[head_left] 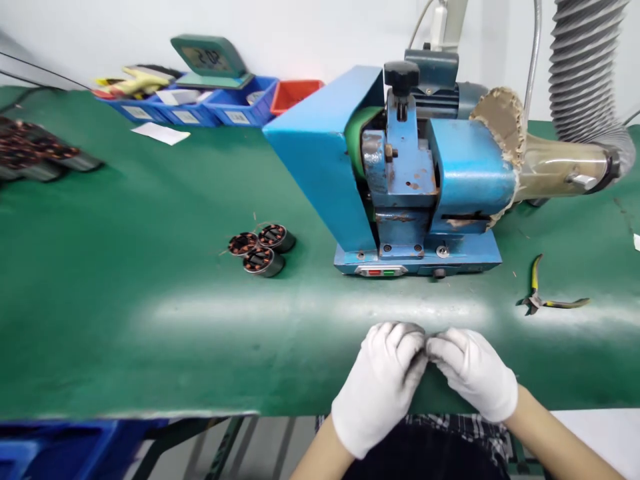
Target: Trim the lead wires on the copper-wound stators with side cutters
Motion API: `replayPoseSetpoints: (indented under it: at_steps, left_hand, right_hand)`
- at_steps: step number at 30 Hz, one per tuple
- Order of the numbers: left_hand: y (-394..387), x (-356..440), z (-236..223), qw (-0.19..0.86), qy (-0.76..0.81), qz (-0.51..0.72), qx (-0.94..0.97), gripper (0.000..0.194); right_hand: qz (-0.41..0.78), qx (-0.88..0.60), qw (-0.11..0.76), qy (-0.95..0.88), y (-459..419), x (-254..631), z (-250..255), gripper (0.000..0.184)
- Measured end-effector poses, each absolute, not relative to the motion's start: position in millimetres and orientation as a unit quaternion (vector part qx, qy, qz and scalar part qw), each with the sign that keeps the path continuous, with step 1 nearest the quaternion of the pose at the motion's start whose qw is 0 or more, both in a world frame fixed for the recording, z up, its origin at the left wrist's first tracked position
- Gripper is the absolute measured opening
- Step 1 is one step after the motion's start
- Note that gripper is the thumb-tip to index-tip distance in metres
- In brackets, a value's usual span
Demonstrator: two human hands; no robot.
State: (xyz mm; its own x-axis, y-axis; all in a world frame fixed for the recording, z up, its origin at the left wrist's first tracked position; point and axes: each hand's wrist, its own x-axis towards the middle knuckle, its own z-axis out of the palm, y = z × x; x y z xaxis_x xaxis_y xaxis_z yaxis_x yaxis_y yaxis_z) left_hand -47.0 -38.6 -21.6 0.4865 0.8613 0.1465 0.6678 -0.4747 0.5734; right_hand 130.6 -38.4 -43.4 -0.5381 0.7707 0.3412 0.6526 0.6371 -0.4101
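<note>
Brace at the near edge of the green bench (150,373). Stay clear of the blue machine (320,160) (nearest thing), set back toward the far edge. Probably fine fingertip work: pinch lightly with left hand (383,377) and right hand (473,372), curled-in and meeting at the fingertips just inside the near edge; can't tell if gripping anything. Leave pliers (535,303), right, and wound cores (268,263), left, back from that edge.
</note>
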Motion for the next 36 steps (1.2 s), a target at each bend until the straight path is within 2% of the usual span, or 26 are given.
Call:
replayPoseSetpoints:
  at_steps: [2,4,7,12,14,16,19,21,23,25,27,29,32,34,36]
  left_hand:
    - [-38.5,-52.4,-23.9,0.256,0.503,0.211,0.798,0.049]
    - [-37.0,-57.7,-27.3,0.270,0.542,0.195,0.771,0.064]
    - [-33.9,-61.3,-28.5,0.303,0.555,0.208,0.747,0.051]
    - [-39.4,-54.9,-6.5,0.445,0.542,0.332,0.631,0.048]
    - [-44.4,-53.3,4.1,0.460,0.482,0.407,0.626,0.034]
    - [-48.3,-54.4,11.7,0.428,0.424,0.456,0.655,0.023]
    - [-50.4,-59.7,18.9,0.331,0.445,0.422,0.717,0.039]
    - [-50.1,-63.0,22.8,0.312,0.466,0.357,0.747,0.052]
    - [-49.5,-64.5,26.5,0.343,0.467,0.310,0.753,0.053]
    - [-49.0,-63.7,28.8,0.388,0.447,0.294,0.751,0.043]
    - [-48.4,-61.1,29.1,0.388,0.415,0.315,0.760,0.033]
    - [-47.3,-58.0,27.9,0.322,0.428,0.353,0.767,0.040]
    - [-44.2,-54.0,25.4,0.253,0.483,0.358,0.758,0.069]
    - [-41.7,-52.1,23.9,0.305,0.475,0.344,0.750,0.074]
    - [-40.2,-50.7,22.1,0.372,0.470,0.352,0.719,0.070]
  right_hand:
    - [0.134,-0.422,0.262,-0.858,-35.5,131.9,-49.7,0.025]
    - [0.152,-0.428,0.273,-0.848,-33.1,132.8,-51.7,0.023]
    - [0.164,-0.429,0.289,-0.840,-31.1,131.7,-44.7,0.026]
    - [0.252,-0.428,0.362,-0.789,-29.4,128.6,-9.4,0.023]
    - [0.309,-0.452,0.351,-0.760,-27.7,128.0,5.8,0.019]
    - [0.383,-0.478,0.319,-0.723,-25.6,127.3,17.0,0.017]
    - [0.527,-0.480,0.288,-0.640,-24.1,126.3,24.6,0.016]
    - [0.573,-0.485,0.282,-0.597,-25.9,125.6,25.9,0.015]
    - [0.522,-0.512,0.298,-0.614,-30.1,125.0,27.5,0.016]
    - [0.407,-0.539,0.335,-0.657,-35.2,124.2,30.9,0.017]
    - [0.340,-0.553,0.360,-0.670,-39.2,123.3,35.6,0.017]
    - [0.364,-0.555,0.366,-0.653,-41.1,122.2,39.0,0.017]
    - [0.451,-0.575,0.367,-0.575,-42.1,121.2,36.9,0.013]
    - [0.460,-0.591,0.392,-0.535,-43.2,121.0,31.4,0.019]
    - [0.423,-0.569,0.435,-0.555,-44.6,120.6,26.2,0.023]
